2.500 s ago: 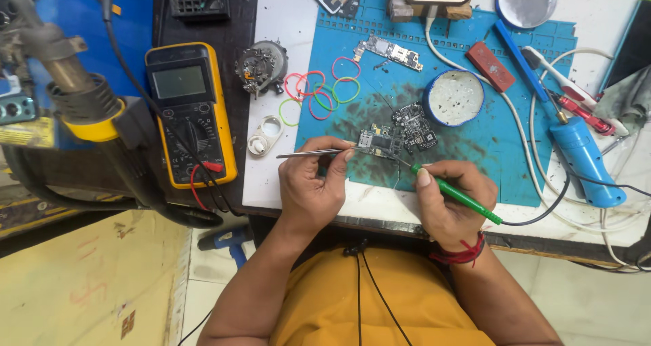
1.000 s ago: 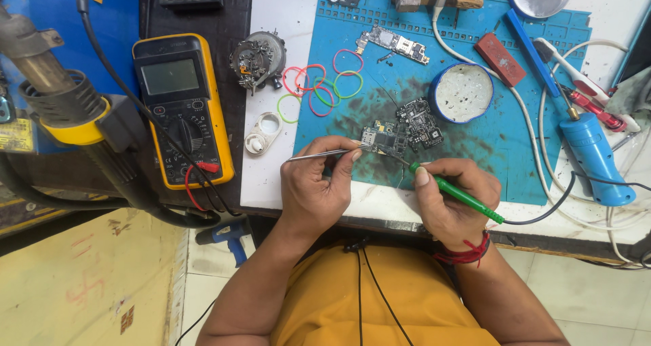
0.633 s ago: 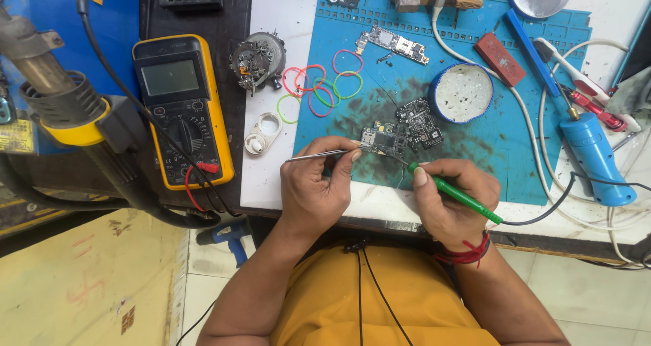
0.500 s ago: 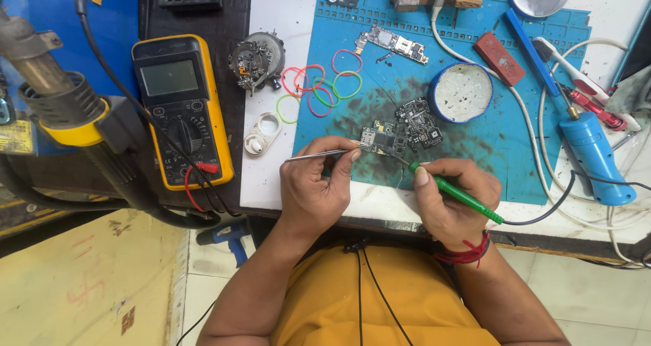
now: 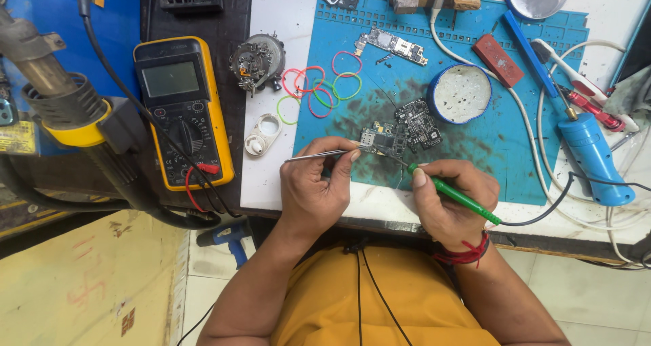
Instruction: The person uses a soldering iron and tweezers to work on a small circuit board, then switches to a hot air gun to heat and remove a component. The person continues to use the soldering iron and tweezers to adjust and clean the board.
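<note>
My left hand grips metal tweezers, their tips at a small dark circuit board on the blue work mat. My right hand holds a green-handled soldering iron like a pen, its tip touching the same board from the right. A second dark board lies just behind the first one. Both hands rest at the near edge of the bench.
A yellow multimeter with red and black leads lies left. Coloured rubber bands, a round tin, a blue hand tool, another circuit board and a hot-air gun surround the work spot.
The view has shifted slightly. Both hands stay in the same place, with tweezers and iron still at the board.
</note>
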